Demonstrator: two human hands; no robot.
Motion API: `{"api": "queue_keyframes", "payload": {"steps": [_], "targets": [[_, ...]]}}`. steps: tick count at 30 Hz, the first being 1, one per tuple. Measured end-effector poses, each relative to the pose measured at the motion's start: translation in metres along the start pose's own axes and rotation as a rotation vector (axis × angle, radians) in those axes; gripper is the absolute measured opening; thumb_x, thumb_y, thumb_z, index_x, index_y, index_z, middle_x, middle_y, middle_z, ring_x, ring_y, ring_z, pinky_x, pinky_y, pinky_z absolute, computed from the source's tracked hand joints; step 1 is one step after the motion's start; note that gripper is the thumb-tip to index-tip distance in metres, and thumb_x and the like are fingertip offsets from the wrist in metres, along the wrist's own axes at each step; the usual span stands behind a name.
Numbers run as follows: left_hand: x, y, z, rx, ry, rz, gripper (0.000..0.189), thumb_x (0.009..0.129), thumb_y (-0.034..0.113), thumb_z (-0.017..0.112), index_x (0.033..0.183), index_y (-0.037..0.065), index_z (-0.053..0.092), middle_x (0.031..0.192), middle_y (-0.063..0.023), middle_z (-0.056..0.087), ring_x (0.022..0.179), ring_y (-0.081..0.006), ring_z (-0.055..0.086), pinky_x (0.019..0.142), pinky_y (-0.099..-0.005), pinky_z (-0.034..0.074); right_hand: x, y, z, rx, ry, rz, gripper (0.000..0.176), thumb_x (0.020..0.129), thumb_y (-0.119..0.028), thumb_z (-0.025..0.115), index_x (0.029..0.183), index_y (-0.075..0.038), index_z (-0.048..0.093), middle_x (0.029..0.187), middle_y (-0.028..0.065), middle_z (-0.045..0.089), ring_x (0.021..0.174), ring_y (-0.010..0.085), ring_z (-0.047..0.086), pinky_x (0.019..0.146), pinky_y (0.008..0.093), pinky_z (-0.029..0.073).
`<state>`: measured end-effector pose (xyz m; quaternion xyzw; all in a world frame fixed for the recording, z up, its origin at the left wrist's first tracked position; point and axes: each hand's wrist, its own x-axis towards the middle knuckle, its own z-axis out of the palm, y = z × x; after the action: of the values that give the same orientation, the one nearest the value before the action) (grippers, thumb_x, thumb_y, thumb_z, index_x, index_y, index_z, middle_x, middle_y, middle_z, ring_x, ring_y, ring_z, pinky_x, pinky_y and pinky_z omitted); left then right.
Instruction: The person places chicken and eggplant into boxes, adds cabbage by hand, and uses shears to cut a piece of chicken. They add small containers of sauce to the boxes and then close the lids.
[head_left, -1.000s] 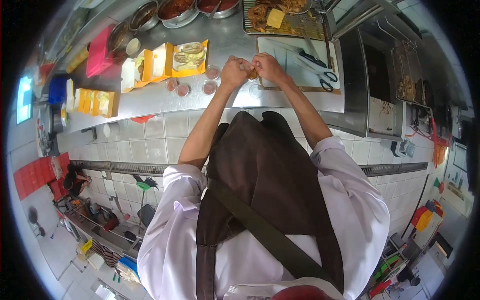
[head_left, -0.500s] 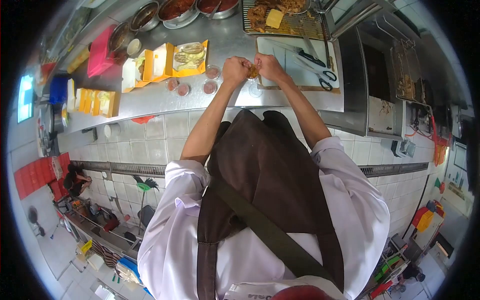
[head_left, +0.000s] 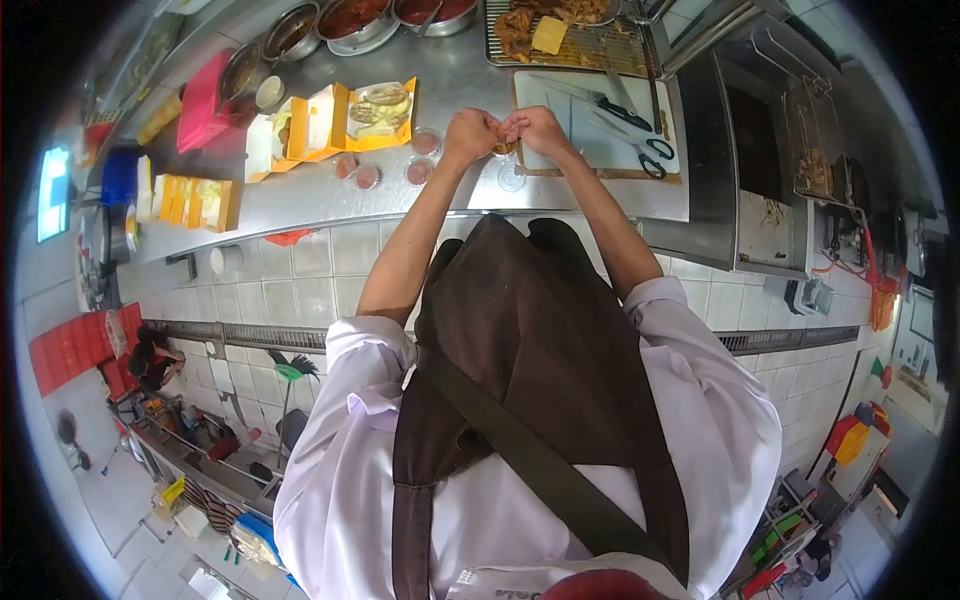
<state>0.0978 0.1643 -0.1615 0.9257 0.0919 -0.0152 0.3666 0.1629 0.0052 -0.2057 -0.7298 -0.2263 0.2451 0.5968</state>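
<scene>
A small cup (head_left: 503,149) with orange-brown contents is at the counter's front, between my two hands. My left hand (head_left: 473,136) is closed, its fingers at the cup's left side. My right hand (head_left: 536,131) comes from the other side, with pinched fingertips meeting the left ones over the rim. Exactly what the fingertips grip is partly hidden. Just below the cup lies a clear round lid or empty cup (head_left: 512,178). Left of my hands stand several lidded cups with reddish contents, among them one cup (head_left: 419,171) nearest the edge.
Open yellow boxes (head_left: 382,113) with food line the left of the steel counter (head_left: 300,207). At right, a white cutting board (head_left: 590,150) holds knives and black-handled scissors (head_left: 655,160). Behind it sits a wire rack (head_left: 580,62) with fried meat. A person (head_left: 155,362) is at far left.
My right hand's fingers have reached slightly left across the top of the cup, and the fingertips of both hands now meet there. The cup stays in about the same place.
</scene>
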Motion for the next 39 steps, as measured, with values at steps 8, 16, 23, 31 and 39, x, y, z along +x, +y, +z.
{"api": "queue_keyframes", "payload": {"steps": [8, 16, 23, 31, 39], "targets": [[0.006, -0.010, 0.007, -0.003, 0.086, 0.125, 0.015, 0.066, 0.017, 0.075, 0.076, 0.007, 0.073, 0.072, -0.0178, 0.066, 0.069, -0.0309, 0.067, 0.068, -0.0379, 0.053, -0.007, -0.013, 0.009, -0.288, 0.181, -0.108, 0.022, 0.069, 0.004, 0.067, 0.091, 0.000, 0.066, 0.080, 0.0044, 0.064, 0.066, 0.0124, 0.056, 0.066, 0.0243, 0.047], [0.006, -0.006, 0.001, 0.022, 0.056, 0.293, 0.010, 0.067, 0.010, 0.072, 0.076, 0.006, 0.072, 0.071, -0.0162, 0.066, 0.066, -0.0299, 0.066, 0.065, -0.0373, 0.053, 0.000, 0.003, 0.015, -0.343, 0.152, -0.219, 0.020, 0.066, -0.008, 0.078, 0.083, -0.004, 0.071, 0.079, 0.0060, 0.061, 0.068, 0.0163, 0.054, 0.065, 0.0281, 0.045], [0.006, -0.011, 0.002, -0.001, 0.100, 0.393, 0.012, 0.073, 0.002, 0.061, 0.080, 0.003, 0.071, 0.076, -0.0190, 0.066, 0.072, -0.0339, 0.065, 0.070, -0.0392, 0.052, -0.001, 0.012, 0.021, -0.434, 0.259, -0.359, 0.017, 0.066, -0.010, 0.078, 0.078, -0.001, 0.069, 0.075, 0.0088, 0.063, 0.071, 0.0236, 0.059, 0.068, 0.0332, 0.047], [0.003, -0.009, 0.000, -0.060, 0.088, 0.357, 0.013, 0.072, 0.000, 0.061, 0.079, 0.002, 0.071, 0.078, -0.0192, 0.066, 0.072, -0.0344, 0.065, 0.070, -0.0386, 0.052, -0.005, 0.010, 0.022, -0.480, 0.286, -0.431, 0.013, 0.064, -0.006, 0.074, 0.073, 0.000, 0.067, 0.074, 0.0103, 0.061, 0.075, 0.0293, 0.056, 0.069, 0.0365, 0.046], [-0.003, -0.005, -0.001, -0.040, 0.122, 0.357, 0.012, 0.071, 0.000, 0.061, 0.079, 0.002, 0.071, 0.078, -0.0192, 0.066, 0.073, -0.0349, 0.065, 0.071, -0.0397, 0.051, -0.012, -0.001, 0.024, -0.592, 0.247, -0.431, 0.006, 0.066, 0.000, 0.065, 0.071, 0.002, 0.064, 0.074, 0.0121, 0.057, 0.073, 0.0304, 0.053, 0.072, 0.0376, 0.044]]}}
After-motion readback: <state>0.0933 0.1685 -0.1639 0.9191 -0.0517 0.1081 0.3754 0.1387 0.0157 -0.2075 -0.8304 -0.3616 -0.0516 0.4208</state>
